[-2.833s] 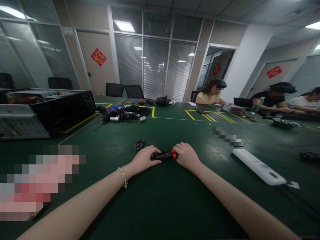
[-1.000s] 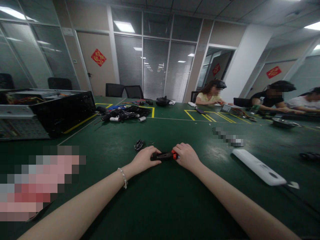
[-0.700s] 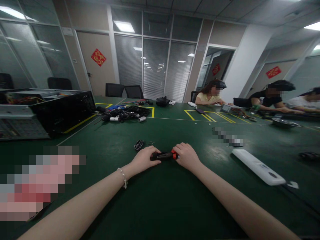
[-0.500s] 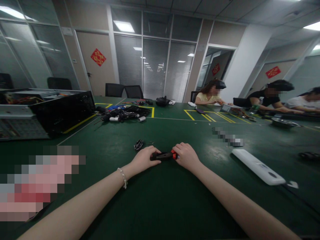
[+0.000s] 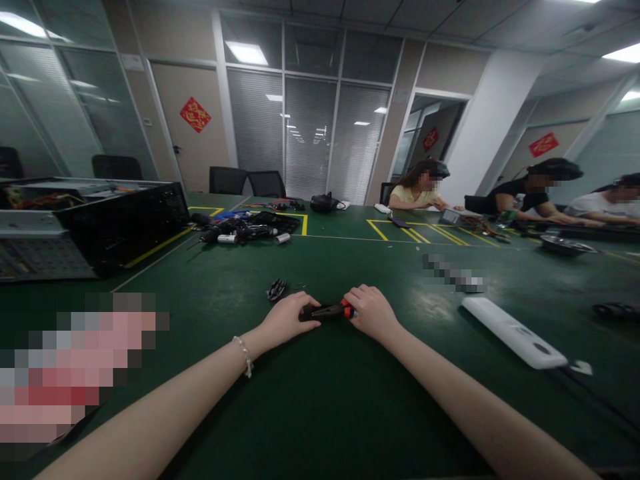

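Note:
Both my hands rest on the green table (image 5: 320, 400) and together hold a small black tool with a red-orange part (image 5: 327, 311). My left hand (image 5: 287, 318) has its fingers curled round the black end. My right hand (image 5: 373, 312) is closed round the red-orange end. Just beyond my left hand lies a small dark metal part (image 5: 277, 289), apart from it. What kind of tool it is, I cannot make out.
An open black computer case (image 5: 100, 223) stands at the far left. A heap of tools (image 5: 240, 229) lies farther back. A white power strip (image 5: 507, 331) with its cable lies at my right. Other people sit working at the far right end.

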Demonstrator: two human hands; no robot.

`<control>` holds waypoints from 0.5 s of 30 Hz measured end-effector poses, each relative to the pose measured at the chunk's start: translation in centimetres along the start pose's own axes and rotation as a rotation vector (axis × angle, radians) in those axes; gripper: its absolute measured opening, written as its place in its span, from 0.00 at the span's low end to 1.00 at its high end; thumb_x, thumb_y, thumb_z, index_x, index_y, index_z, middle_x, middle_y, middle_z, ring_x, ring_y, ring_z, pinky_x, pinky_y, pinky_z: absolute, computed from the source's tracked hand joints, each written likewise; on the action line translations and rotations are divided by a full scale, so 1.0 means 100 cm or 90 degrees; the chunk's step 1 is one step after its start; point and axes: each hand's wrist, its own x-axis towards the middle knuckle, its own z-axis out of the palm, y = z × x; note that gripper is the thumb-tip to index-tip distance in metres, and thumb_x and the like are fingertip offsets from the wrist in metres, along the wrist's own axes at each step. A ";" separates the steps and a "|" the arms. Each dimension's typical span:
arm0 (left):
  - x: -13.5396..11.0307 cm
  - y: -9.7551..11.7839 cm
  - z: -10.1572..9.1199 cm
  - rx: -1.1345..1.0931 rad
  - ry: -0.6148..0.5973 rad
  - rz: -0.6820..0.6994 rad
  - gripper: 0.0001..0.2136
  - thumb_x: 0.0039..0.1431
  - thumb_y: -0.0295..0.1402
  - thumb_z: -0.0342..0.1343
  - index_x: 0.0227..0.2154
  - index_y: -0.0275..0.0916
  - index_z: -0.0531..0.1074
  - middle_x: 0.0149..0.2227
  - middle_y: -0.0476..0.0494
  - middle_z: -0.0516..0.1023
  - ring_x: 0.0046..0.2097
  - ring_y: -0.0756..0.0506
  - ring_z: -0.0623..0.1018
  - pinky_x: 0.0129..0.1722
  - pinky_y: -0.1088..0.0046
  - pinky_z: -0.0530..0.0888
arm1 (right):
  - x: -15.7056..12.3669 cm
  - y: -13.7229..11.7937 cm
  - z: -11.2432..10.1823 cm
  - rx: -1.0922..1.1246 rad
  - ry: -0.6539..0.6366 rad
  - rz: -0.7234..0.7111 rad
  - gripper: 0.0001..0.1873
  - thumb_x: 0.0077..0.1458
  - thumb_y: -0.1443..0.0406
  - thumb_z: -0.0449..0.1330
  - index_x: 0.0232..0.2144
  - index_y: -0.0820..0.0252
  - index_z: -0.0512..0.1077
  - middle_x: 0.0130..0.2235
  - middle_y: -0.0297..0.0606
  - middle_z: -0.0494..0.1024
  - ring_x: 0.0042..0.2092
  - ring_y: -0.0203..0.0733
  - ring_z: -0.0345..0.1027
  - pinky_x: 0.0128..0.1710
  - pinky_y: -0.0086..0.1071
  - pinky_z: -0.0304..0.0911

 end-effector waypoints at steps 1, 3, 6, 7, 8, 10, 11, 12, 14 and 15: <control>0.000 0.000 0.000 0.000 0.002 0.003 0.15 0.46 0.40 0.56 0.38 0.43 0.68 0.37 0.48 0.69 0.36 0.47 0.69 0.33 0.72 0.66 | 0.000 0.000 0.000 0.000 0.000 -0.001 0.10 0.43 0.69 0.54 0.33 0.61 0.68 0.34 0.38 0.71 0.36 0.40 0.59 0.35 0.31 0.50; 0.000 -0.001 0.001 -0.002 0.010 0.015 0.15 0.47 0.40 0.56 0.38 0.43 0.68 0.38 0.49 0.69 0.35 0.47 0.69 0.33 0.72 0.66 | 0.000 0.000 0.000 0.000 -0.001 -0.003 0.11 0.43 0.69 0.54 0.33 0.61 0.68 0.34 0.38 0.71 0.36 0.39 0.59 0.35 0.31 0.50; 0.000 -0.002 0.002 0.001 0.021 0.030 0.15 0.47 0.40 0.56 0.38 0.43 0.67 0.37 0.49 0.69 0.35 0.48 0.69 0.33 0.72 0.66 | 0.001 0.000 0.000 -0.002 -0.003 0.001 0.10 0.44 0.69 0.54 0.32 0.61 0.68 0.34 0.38 0.71 0.36 0.39 0.59 0.35 0.31 0.50; 0.000 -0.003 0.002 0.002 0.023 0.033 0.15 0.46 0.40 0.56 0.38 0.43 0.67 0.37 0.49 0.69 0.34 0.48 0.69 0.34 0.72 0.66 | 0.001 -0.001 0.000 -0.003 -0.004 0.003 0.09 0.44 0.68 0.54 0.32 0.61 0.68 0.33 0.38 0.71 0.36 0.39 0.58 0.35 0.31 0.50; 0.000 -0.003 0.003 0.002 0.024 0.036 0.15 0.46 0.39 0.56 0.38 0.43 0.67 0.37 0.49 0.69 0.34 0.48 0.69 0.34 0.72 0.66 | 0.001 -0.001 0.000 -0.004 -0.005 0.006 0.09 0.44 0.68 0.54 0.32 0.61 0.68 0.33 0.38 0.71 0.36 0.40 0.58 0.34 0.31 0.50; 0.001 -0.004 0.003 0.003 0.026 0.037 0.14 0.47 0.39 0.56 0.38 0.42 0.68 0.37 0.49 0.69 0.35 0.48 0.69 0.34 0.73 0.66 | 0.001 -0.001 -0.001 -0.003 -0.006 0.008 0.09 0.44 0.68 0.53 0.32 0.61 0.68 0.34 0.38 0.71 0.36 0.40 0.58 0.35 0.31 0.50; 0.001 -0.005 0.003 0.002 0.025 0.037 0.14 0.47 0.39 0.56 0.38 0.42 0.68 0.37 0.49 0.69 0.35 0.48 0.69 0.34 0.73 0.66 | 0.001 -0.001 -0.001 -0.003 -0.006 0.008 0.09 0.45 0.68 0.53 0.32 0.61 0.68 0.34 0.38 0.71 0.36 0.40 0.58 0.35 0.31 0.50; 0.001 -0.005 0.003 0.002 0.025 0.036 0.14 0.47 0.39 0.56 0.38 0.42 0.68 0.37 0.49 0.69 0.35 0.48 0.69 0.34 0.73 0.66 | 0.001 -0.001 -0.001 -0.003 -0.006 0.007 0.09 0.45 0.68 0.53 0.33 0.61 0.68 0.34 0.39 0.71 0.36 0.40 0.58 0.35 0.31 0.50; 0.001 -0.005 0.003 0.000 0.023 0.032 0.14 0.47 0.39 0.56 0.38 0.42 0.68 0.37 0.49 0.69 0.36 0.48 0.70 0.35 0.73 0.66 | 0.001 -0.001 -0.001 -0.003 -0.007 0.006 0.10 0.44 0.68 0.54 0.33 0.61 0.68 0.34 0.39 0.71 0.36 0.40 0.58 0.35 0.31 0.50; 0.001 -0.004 0.003 -0.002 0.022 0.029 0.14 0.47 0.38 0.56 0.38 0.42 0.68 0.37 0.48 0.69 0.36 0.47 0.70 0.35 0.72 0.66 | 0.001 0.000 -0.001 -0.002 -0.007 0.004 0.10 0.44 0.68 0.54 0.33 0.61 0.68 0.34 0.39 0.71 0.36 0.40 0.58 0.35 0.31 0.50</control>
